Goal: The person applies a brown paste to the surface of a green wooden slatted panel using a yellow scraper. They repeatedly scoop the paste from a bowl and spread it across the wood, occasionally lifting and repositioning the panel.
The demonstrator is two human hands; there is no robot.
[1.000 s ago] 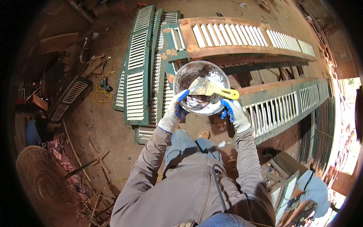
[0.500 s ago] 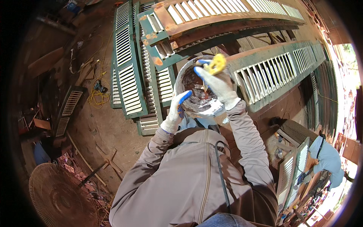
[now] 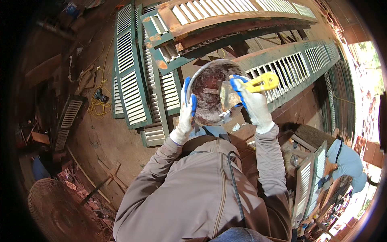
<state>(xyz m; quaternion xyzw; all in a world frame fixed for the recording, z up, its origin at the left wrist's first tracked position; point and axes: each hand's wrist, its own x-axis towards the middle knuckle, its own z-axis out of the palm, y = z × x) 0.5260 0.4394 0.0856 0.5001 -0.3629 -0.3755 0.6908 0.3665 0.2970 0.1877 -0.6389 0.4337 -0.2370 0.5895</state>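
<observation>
In front of me is a round bucket (image 3: 201, 72), its inner wall smeared with whitish and dark red residue. My left hand (image 3: 186, 119), in a white glove with blue fingers, grips the bucket's left side near the rim. My right hand (image 3: 256, 108), gloved alike, is closed around a putty knife (image 3: 264, 82) with a yellow handle. Its broad, stained blade points down over the bucket's right part. Whether the blade touches the wall, I cannot tell. A flat pale strip (image 3: 211, 91) shows inside the bucket.
Louvered shutters (image 3: 135, 97) lean to the left, more (image 3: 209, 16) lie stacked ahead, and another (image 3: 282, 72) extends right. A round fan (image 3: 60, 209) stands at lower left. A yellow cord (image 3: 98, 109) lies on the floor. A person (image 3: 346, 161) bends over a shutter at right.
My right hand has moved right and down, turning the putty knife so its handle points right and its blade shows. My left hand has shifted up along the bucket, whose opening now faces me more.
</observation>
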